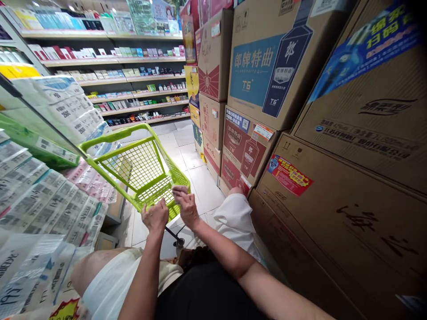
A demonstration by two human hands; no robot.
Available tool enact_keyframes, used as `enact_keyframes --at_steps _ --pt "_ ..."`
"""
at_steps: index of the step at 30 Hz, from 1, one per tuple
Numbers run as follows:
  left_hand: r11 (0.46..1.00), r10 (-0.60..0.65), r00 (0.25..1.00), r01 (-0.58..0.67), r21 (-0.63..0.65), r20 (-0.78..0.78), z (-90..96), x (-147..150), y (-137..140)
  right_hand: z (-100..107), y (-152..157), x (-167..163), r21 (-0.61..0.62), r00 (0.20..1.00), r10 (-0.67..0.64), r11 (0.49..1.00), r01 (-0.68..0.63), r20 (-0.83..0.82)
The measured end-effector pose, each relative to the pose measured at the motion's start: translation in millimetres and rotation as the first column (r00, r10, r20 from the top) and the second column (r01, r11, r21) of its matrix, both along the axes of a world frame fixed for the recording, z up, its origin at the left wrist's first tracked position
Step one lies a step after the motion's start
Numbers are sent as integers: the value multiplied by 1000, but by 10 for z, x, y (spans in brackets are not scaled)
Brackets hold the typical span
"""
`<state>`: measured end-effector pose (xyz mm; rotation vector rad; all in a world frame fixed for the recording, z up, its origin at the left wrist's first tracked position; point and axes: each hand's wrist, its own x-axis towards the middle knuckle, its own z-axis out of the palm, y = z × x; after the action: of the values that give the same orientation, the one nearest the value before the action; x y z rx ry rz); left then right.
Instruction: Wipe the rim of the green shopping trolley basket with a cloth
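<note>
A lime-green rolling shopping basket point(133, 130) stands tilted in the aisle in front of me, with mesh walls and nothing visible inside. My left hand point(156, 216) is closed at its near corner, the fingers curled over the rim. Beside it, my right hand point(188, 210) is closed on a bunched greyish-pink cloth point(180, 190), at the basket's right near edge. How far the cloth touches the rim I cannot tell. A dark pull handle point(50, 116) runs from the basket's left side to the upper left. Below the basket a black wheel point(179, 242) shows.
Tall stacks of cardboard cartons point(287, 173) line the right side. Wrapped paper packs point(43, 195) are piled close on the left. Across the back stand shelves point(113, 60) of small boxed goods. Pale floor tiles point(195, 155) run between basket and cartons.
</note>
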<state>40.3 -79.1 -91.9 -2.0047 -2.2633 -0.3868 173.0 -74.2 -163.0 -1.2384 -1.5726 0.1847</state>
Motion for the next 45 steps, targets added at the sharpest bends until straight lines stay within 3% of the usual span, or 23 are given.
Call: enact_keyframes --at_steps 3,6,8,10,13,16,18,20,24,26,30,33,36,40,42,45 --pt "996 -57 997 61 73 -54 -126 -51 -29 77 8 47 35 994 32 999 -36 103" --pt "985 -149 988 151 84 -33 -186 -45 -29 179 126 108 -26 991 -111 993 113 75" --pt "980 -186 982 184 74 24 -187 -14 -20 164 116 35 -26 987 -149 988 151 66" --pt "972 -224 965 212 103 138 -177 8 -15 73 31 -74 25 991 -101 995 99 88" --pt "952 -238 925 162 258 297 -183 -42 -6 -52 -37 -64 74 993 -13 997 4 121" --pt "933 -202 924 80 352 326 -247 -176 44 -19 94 149 -14 988 -152 988 152 -6" --pt "931 -259 912 149 333 318 -312 -254 109 20 170 192 -90 952 -290 955 281 -97" --pt "917 -352 880 256 306 319 -371 -285 182 -14 116 31 -112 927 -342 938 328 -154" --pt "882 -453 831 366 297 322 -424 -231 268 -263 -239 -606 -44 941 -211 977 207 -263" --pt "873 -472 819 383 301 328 -424 -201 272 -320 -266 -733 -35 917 -194 980 194 -349" --pt "866 -483 809 387 316 335 -426 -196 266 -100 220 -302 -184 728 -426 902 392 -537" --pt "865 -481 814 380 327 326 -445 -204 278 56 512 28 -280 654 -488 871 404 -578" --pt "863 -481 816 378 334 320 -458 -208 297 -65 331 -145 -273 668 -470 882 385 -576" --pt "857 -496 808 397 328 318 -436 -237 311 -322 -68 -635 -191 778 -362 932 308 -514" --pt "854 -504 801 409 322 322 -416 -256 314 -317 -17 -645 -208 758 -401 916 344 -514" --pt "857 -500 798 401 324 335 -397 -266 313 -249 301 -345 -300 666 -525 851 432 -530"
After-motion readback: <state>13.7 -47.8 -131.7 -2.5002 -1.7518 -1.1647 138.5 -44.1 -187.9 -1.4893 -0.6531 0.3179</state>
